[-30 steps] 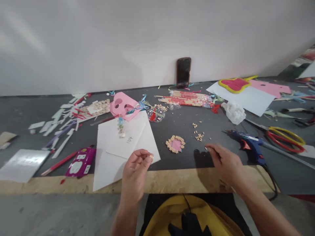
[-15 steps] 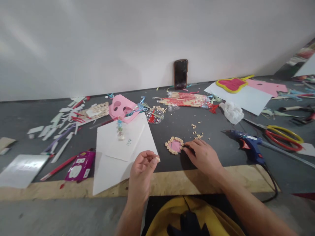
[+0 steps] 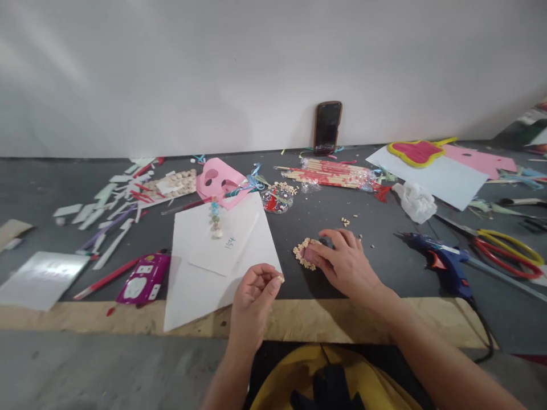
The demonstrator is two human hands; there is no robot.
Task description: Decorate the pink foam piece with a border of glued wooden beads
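Note:
My left hand is closed in a pinch above the right edge of the white paper. Between its thumb and fingertip is a small pale bead. To the right, a small pink piece with a ring of pale beads lies flat on the dark tabletop. My right hand reaches over that piece, its thumb and forefinger apart. The fingertips cover the piece's right side, so contact there is partly hidden. Several loose beads lie just beyond the right hand.
At right lie a blue glue gun, scissors and crumpled tissue. A phone leans on the wall behind wrapped sticks. Leftward are a pink mask-like cutout, a purple packet and white strips.
My right hand has shifted over the beaded piece, its forefinger lifting away from the thumb. The left hand keeps its pinch on the bead. The whole view has shifted slightly.

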